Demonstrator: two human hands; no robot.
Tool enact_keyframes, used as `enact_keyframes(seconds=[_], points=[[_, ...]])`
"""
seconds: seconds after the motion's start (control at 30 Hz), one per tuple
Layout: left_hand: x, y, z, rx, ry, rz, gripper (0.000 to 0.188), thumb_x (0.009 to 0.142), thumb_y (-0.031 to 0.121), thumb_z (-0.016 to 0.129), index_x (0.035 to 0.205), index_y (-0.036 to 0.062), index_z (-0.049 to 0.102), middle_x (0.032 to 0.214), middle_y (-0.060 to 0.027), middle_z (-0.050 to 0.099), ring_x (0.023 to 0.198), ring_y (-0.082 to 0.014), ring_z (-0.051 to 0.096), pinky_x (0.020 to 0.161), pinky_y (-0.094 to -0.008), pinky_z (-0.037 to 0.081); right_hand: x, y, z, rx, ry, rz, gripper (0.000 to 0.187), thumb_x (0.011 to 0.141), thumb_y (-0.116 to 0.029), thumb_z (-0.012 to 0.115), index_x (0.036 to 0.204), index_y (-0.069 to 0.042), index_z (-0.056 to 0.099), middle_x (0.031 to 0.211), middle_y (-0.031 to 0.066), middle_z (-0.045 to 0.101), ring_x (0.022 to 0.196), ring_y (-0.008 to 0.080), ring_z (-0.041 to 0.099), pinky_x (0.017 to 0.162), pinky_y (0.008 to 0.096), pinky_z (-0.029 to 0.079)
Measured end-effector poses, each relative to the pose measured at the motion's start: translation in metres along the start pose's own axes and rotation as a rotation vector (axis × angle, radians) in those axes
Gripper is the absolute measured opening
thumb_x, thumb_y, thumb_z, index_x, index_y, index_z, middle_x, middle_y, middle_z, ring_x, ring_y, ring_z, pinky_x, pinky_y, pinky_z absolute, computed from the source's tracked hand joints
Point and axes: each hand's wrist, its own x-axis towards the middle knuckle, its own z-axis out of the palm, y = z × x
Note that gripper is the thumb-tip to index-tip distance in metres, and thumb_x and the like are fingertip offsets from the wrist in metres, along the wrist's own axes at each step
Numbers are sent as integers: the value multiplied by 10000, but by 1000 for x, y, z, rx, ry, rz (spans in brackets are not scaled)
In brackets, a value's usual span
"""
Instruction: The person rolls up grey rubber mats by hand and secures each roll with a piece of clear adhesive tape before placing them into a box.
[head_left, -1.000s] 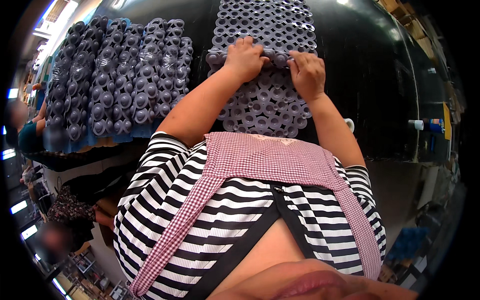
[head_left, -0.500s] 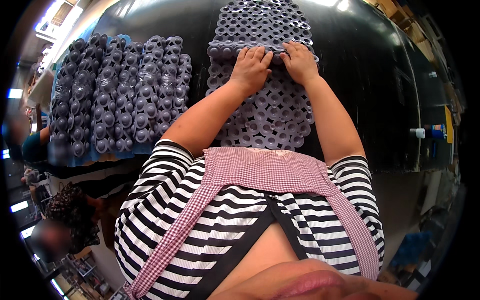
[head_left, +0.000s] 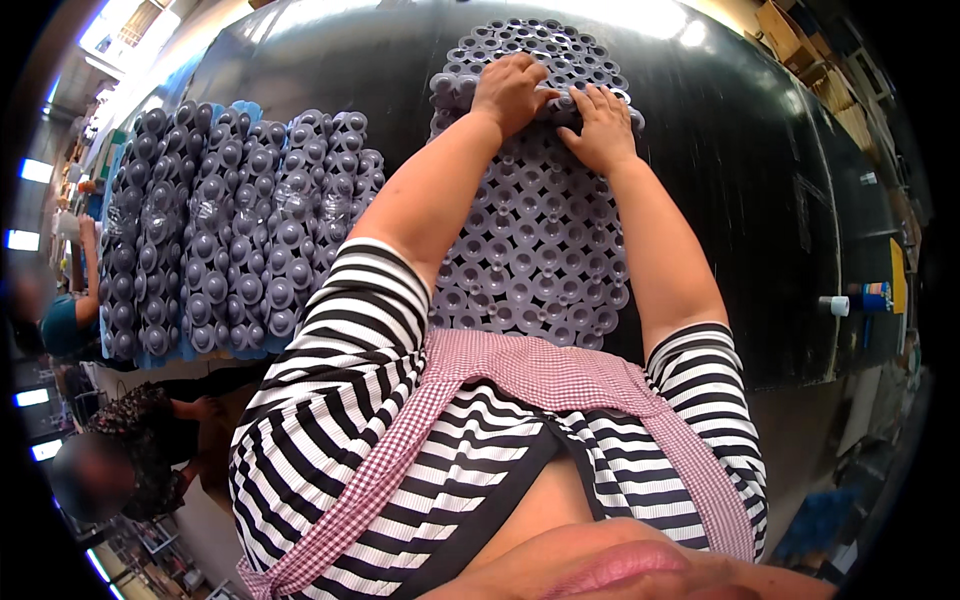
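Observation:
A grey-purple bath mat (head_left: 535, 235) with rows of round suction cups lies lengthwise in front of me. Toward its far end, one part is turned over into a thick fold (head_left: 455, 92) that runs crosswise. My left hand (head_left: 512, 95) is closed on this fold, fingers bent and thumb pointing right. Beside it, my right hand (head_left: 603, 128) rests on the fold's right part with its fingers spread. Between the two hands is a small gap. What lies under the left fingers is hidden.
Several rolled mats (head_left: 235, 225) in clear wrap stand side by side on the left. The dark table (head_left: 740, 200) stretches right, with a white roll (head_left: 838, 306) and a blue container (head_left: 873, 297) near its edge. Other people (head_left: 140, 440) are at the far left.
The fold has a shorter stretch of mat beyond it, and more flat mat shows on my side. My left hand has moved farther away and its fingers have bent. The right hand stays on the fold.

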Motion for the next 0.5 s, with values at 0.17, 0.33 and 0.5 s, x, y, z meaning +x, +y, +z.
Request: enact_keyframes(seconds=[0.17,0.33,0.5], points=[[-36,-23,-9,322,7,23,742,880,540,729,1541,325,468,1557,-29,494,1497,-278,367,1230,-566,188,49,8,-27,-29,-187,-30,872,667,-455,911,1422,-168,584,1491,129,546,1354,325,525,1098,444,451],[30,-69,-46,260,-289,83,797,817,427,798,1531,327,456,1496,-59,551,1352,-316,540,1125,-480,416,112,14,-58,109,-443,-68,687,692,-356,898,1290,-130,645,1218,138,717,1155,303,677,971,413,539],[133,-56,-111,637,390,232,357,931,148,621,1287,119,627,1022,-153,727,896,-353,729,797,-516,562,190,34,-127,-154,201,-15,375,819,-242,783,1173,-155,694,1088,115,731,1053,305,697,905,441,547]])
